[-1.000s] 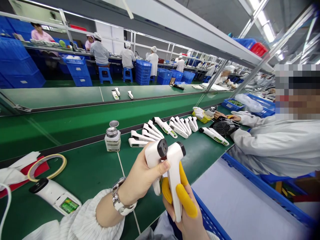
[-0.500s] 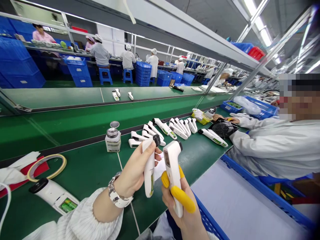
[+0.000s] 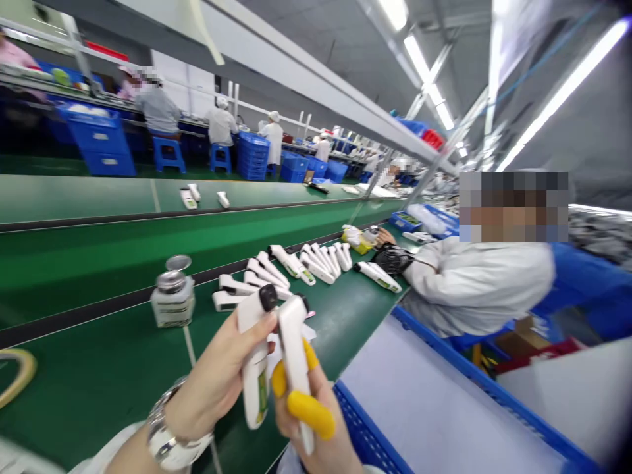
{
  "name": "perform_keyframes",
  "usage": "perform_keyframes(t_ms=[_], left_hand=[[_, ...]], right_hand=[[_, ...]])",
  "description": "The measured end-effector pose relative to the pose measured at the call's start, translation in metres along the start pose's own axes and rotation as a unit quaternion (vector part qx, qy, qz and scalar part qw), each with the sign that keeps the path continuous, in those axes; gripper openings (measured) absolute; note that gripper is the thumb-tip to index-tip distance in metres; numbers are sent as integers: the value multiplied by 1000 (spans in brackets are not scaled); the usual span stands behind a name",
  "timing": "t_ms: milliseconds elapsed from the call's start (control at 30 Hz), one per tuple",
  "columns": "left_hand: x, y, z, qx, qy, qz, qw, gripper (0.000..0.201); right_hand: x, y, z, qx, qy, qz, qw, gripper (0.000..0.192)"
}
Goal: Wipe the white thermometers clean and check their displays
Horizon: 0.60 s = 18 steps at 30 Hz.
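Note:
My left hand (image 3: 217,382), with a metal watch at the wrist, grips a white handheld thermometer (image 3: 254,359) upright, its dark tip up. My right hand (image 3: 316,428), with yellow finger cots, holds a second white thermometer (image 3: 295,359) right beside the first, the two nearly touching. Both hover over the near edge of the green bench (image 3: 99,375). Beyond them several white thermometers (image 3: 276,270) lie in a row on the bench.
A small metal-capped dispenser bottle (image 3: 172,299) stands left of the row. A co-worker in white (image 3: 474,283) leans on the bench at right beside a black fan (image 3: 392,258). A blue tray (image 3: 444,408) sits at lower right. A tape roll (image 3: 17,372) lies at far left.
The view has swung to the right and blurred. The two thermometers have come closer together, now side by side. The open thermometer at lower left has left the view.

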State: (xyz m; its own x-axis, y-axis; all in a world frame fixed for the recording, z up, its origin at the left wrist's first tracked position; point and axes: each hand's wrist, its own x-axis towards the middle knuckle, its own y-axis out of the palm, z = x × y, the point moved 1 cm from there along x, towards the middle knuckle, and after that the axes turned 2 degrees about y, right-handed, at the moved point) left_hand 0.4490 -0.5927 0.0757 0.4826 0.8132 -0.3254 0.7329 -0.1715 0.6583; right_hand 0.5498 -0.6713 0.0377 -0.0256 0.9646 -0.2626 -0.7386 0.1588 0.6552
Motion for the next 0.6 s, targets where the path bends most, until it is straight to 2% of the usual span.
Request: perform_keyframes(t_ms=[200,367,433,500,567,600], left_hand=[[0,-7,2,40,-73,-37,996,49],[4,-12,4,48,-73,-61,994,59],[4,-15,-1,50,-49,-83,994,60],[1,-18,-11,34,-15,-119,992,57],[-4,-19,-27,-9,28,-159,987,50],[-8,-19,-35,-36,53,-182,981,47]], right_hand=[[7,-8,-1,-59,13,-36,997,74],[11,-13,-7,-102,-16,-44,994,83],[14,-16,-3,-128,-61,-53,988,74],[17,-20,12,-161,-136,-80,974,62],[12,-23,36,-247,-213,-109,939,53],[6,-23,49,-314,-238,-117,912,52]])
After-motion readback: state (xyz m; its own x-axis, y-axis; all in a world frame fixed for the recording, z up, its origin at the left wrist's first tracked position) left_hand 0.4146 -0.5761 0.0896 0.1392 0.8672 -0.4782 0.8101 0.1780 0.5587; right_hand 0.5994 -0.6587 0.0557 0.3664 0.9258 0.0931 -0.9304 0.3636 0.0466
